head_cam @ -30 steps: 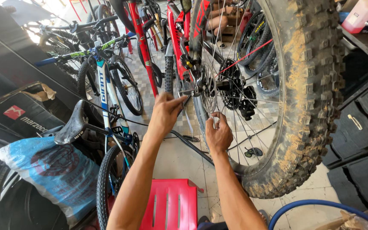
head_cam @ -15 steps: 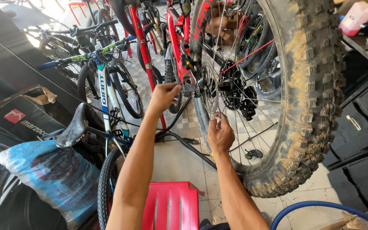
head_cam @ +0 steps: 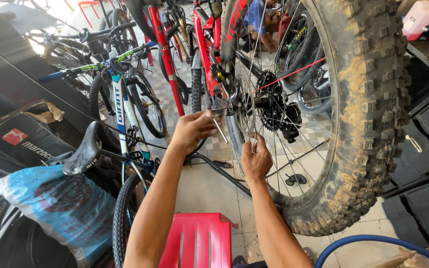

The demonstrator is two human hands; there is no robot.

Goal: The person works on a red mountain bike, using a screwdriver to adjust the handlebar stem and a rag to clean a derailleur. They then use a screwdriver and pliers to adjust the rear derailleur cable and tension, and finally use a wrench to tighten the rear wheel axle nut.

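Left hand (head_cam: 192, 130) pinches a thin metal rod (head_cam: 219, 130) just off the hub (head_cam: 247, 101) of the muddy knobby rear wheel (head_cam: 368, 114). Right hand (head_cam: 255, 160) curls around the spokes (head_cam: 274, 144) below it. A white-and-blue bike (head_cam: 122, 111) crowds the left, with a red plastic stool (head_cam: 199, 243) underneath and a blue sack (head_cam: 55, 208) beside it.

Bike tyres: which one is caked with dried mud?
The big knobby tyre at right, on the wheel both hands work at; its tread is brown with mud. The parked bikes' tyres look black and clean.
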